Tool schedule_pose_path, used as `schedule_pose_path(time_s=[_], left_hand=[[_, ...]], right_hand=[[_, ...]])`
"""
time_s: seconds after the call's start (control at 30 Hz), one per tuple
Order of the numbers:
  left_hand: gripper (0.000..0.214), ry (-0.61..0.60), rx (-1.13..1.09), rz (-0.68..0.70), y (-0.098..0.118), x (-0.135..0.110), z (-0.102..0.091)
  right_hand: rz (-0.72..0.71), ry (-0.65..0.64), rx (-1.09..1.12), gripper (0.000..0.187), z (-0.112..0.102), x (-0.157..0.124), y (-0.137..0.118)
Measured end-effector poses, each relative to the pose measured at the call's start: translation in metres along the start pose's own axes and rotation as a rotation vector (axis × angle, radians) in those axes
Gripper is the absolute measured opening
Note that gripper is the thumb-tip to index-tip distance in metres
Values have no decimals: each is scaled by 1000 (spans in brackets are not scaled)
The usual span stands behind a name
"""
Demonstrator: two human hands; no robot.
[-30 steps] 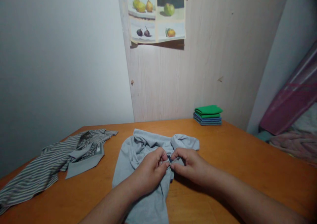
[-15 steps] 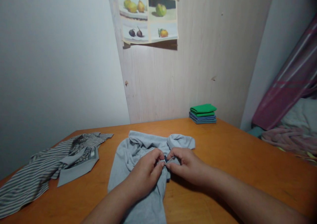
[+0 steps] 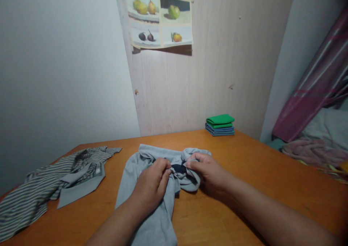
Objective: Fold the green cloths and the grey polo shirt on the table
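A crumpled light grey shirt (image 3: 146, 209) lies on the orange wooden table (image 3: 258, 177) right in front of me. My left hand (image 3: 150, 186) is closed, pinching the grey fabric near the collar. My right hand (image 3: 208, 171) is also closed, gripping a bunched fold of the same shirt. Between the two hands a dark blue inner part (image 3: 179, 168) of the shirt shows.
A grey-and-white striped shirt (image 3: 46, 182) lies spread at the table's left. A small stack of folded green and blue cloths (image 3: 220, 124) sits at the far edge by the wooden panel. A fruit poster (image 3: 160, 19) hangs above. Bedding (image 3: 318, 144) lies to the right.
My hands have moved apart, pulling the grey shirt open so the dark blue inner part shows. The view has shifted slightly to the right.
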State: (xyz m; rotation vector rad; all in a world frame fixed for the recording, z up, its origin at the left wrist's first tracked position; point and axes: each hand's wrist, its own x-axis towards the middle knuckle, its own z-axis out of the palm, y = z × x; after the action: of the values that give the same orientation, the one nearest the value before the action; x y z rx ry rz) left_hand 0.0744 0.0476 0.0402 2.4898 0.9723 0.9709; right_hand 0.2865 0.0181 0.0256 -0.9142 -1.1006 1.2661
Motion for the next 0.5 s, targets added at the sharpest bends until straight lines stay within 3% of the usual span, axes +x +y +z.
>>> schedule_pose_path(time_s=[0.27,0.4,0.5], left_hand=[[13,334,-201,-235,-10,9,-22],[10,424,-379,-380,-18,12,-31],[10,453,-498,-432,-23,13,-33]], right_hand=[[-149,277,156,24,-31,23,0],[-208,410,89,25,-46,32,-4],[-223,436,55,26,-50,33,-7]])
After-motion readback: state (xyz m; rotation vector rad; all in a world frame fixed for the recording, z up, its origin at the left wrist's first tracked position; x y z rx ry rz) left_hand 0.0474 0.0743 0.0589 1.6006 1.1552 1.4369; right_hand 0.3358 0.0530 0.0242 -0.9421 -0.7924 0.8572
